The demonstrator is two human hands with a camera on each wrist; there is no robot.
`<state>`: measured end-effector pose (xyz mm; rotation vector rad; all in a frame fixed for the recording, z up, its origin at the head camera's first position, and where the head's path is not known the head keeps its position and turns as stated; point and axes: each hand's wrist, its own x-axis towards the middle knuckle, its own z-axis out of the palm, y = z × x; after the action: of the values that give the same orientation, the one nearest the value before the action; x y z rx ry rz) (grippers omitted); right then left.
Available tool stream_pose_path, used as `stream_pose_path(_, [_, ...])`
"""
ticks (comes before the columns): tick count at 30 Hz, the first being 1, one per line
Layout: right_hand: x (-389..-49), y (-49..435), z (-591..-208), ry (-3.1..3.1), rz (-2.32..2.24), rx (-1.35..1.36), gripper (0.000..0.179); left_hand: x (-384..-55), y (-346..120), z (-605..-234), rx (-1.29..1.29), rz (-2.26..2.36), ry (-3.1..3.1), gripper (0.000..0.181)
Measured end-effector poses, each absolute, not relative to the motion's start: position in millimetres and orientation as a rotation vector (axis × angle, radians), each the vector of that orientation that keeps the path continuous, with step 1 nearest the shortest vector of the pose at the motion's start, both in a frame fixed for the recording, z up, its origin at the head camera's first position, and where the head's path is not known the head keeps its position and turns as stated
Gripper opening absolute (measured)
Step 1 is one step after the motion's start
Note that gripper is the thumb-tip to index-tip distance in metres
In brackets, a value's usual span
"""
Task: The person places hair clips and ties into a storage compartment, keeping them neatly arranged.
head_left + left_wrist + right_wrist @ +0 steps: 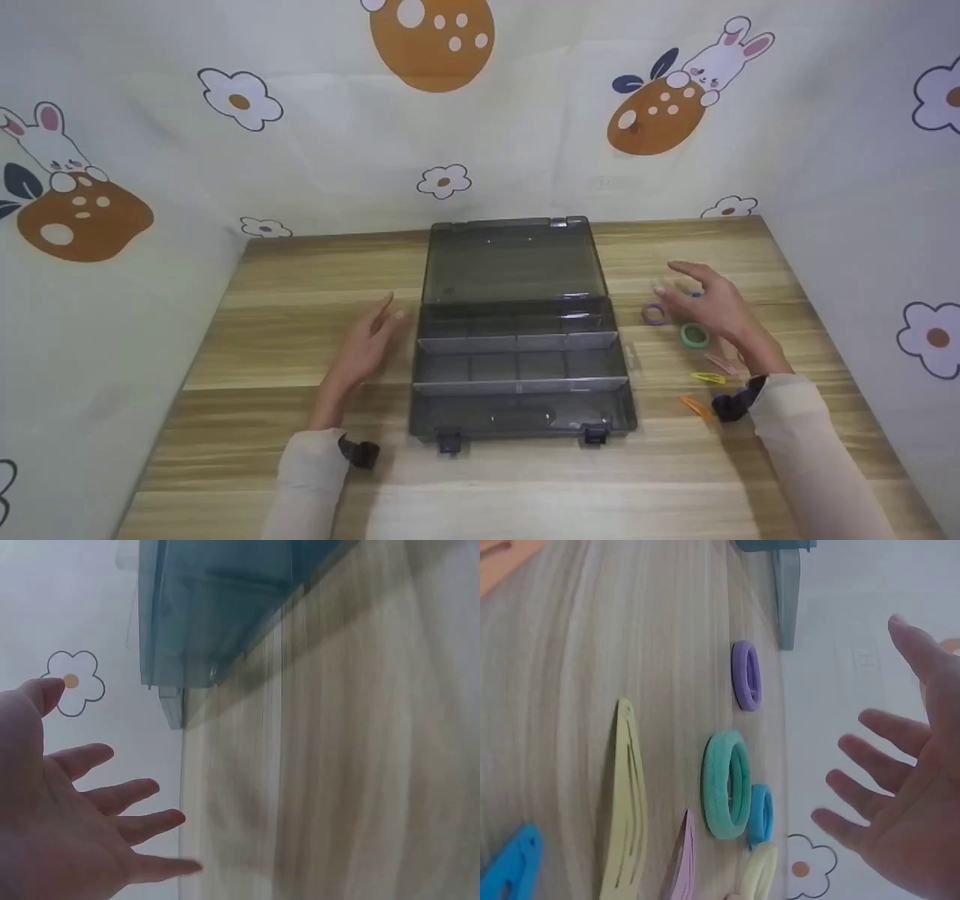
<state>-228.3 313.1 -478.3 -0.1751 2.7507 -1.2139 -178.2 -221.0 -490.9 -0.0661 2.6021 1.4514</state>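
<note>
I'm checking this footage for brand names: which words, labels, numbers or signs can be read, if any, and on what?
None can be read in any view.
Gray box: a small mark on the lid is too blurred to read.
Hair clips and hair ties: no legible lettering.
Wall covering: printed flowers and rabbits, no lettering.

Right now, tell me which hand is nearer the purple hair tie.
Right. The right hand is close beside the purple hair tie; the left hand is across the box from it.
</note>
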Motion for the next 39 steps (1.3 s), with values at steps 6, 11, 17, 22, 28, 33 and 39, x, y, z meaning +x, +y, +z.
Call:
stream_pose_path(6, [-233.1,318.9,-482.4,2.682,-1.317,-0.214,0.063,-164.2,-219.6,-499.1,-0.031,1.659,2.465,0.059])
stream_pose_path(11, [-237.3,319.0,-486.6,2.688,-1.266,-0.256,0.059,-155.0,-218.1,-505.4,-0.059,1.859,2.235,0.058])
stream_pose_path(17, [-242.4,318.9,-485.4,2.658,-1.075,-0.218,0.077,-151.0,-213.1,-510.1,-0.051,1.843,2.251,0.057])
stream_pose_path(22, [-246.4,314.4,-491.5,2.714,-0.960,-0.325,0.073,-146.0,-214.9,-515.2,-0.013,1.859,2.157,0.059])
stream_pose_path(28, [-247.6,307.1,-493.5,2.701,-0.835,-0.317,0.072,-145.2,-220.0,-524.8,0.025,1.856,2.065,0.063])
stream_pose_path(33, [-248.5,307.4,-490.0,2.745,-0.766,-0.304,0.060,-149.8,-221.9,-532.9,0.065,1.871,2.085,0.066])
stream_pose_path(39, [-247.5,307.5,-493.3,2.771,-0.770,-0.320,0.043,-148.7,-220.4,-537.5,-0.012,1.896,2.102,0.064])
